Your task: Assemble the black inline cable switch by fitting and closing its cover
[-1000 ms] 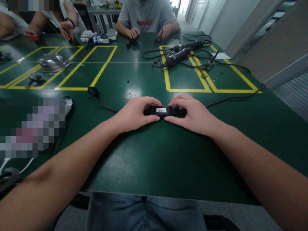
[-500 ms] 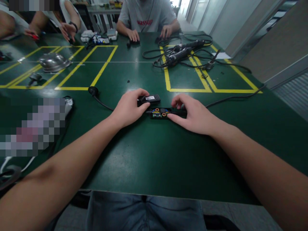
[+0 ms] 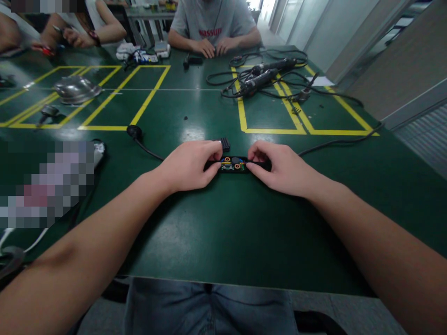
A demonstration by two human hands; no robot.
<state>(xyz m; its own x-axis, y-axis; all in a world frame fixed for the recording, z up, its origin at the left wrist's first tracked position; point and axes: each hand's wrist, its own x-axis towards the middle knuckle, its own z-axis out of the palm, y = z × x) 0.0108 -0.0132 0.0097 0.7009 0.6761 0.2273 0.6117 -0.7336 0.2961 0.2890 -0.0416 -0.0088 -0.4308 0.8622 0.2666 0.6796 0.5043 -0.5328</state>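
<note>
In front of me on the green table lies an open black housing [image 3: 233, 170] with a circuit board, copper-coloured rings and thin coloured wires inside. My left hand [image 3: 195, 165] is closed, thumb and fingers pinching the housing's left end where a cable enters. At the opposite end my right hand [image 3: 275, 165] is closed too, gripping the black cable end [image 3: 263, 164] that meets the housing. Just behind sits a black ribbed cover [image 3: 225, 144] with a white label, partly hidden by my left hand. A cable runs left to a round black plug [image 3: 134, 132].
Black handheld tools with tangled cables [image 3: 260, 81] lie at the back right. A metal bowl-shaped part [image 3: 77, 89] stands at the left. Yellow tape [image 3: 152, 95] marks rectangles on the table. Across from me sits a person in a grey shirt [image 3: 213, 28]; others work at the far left.
My left hand has come off the black cover and closed on the housing's left end. My right fingers have drawn in on the cable end. The person opposite has brought both hands together.
</note>
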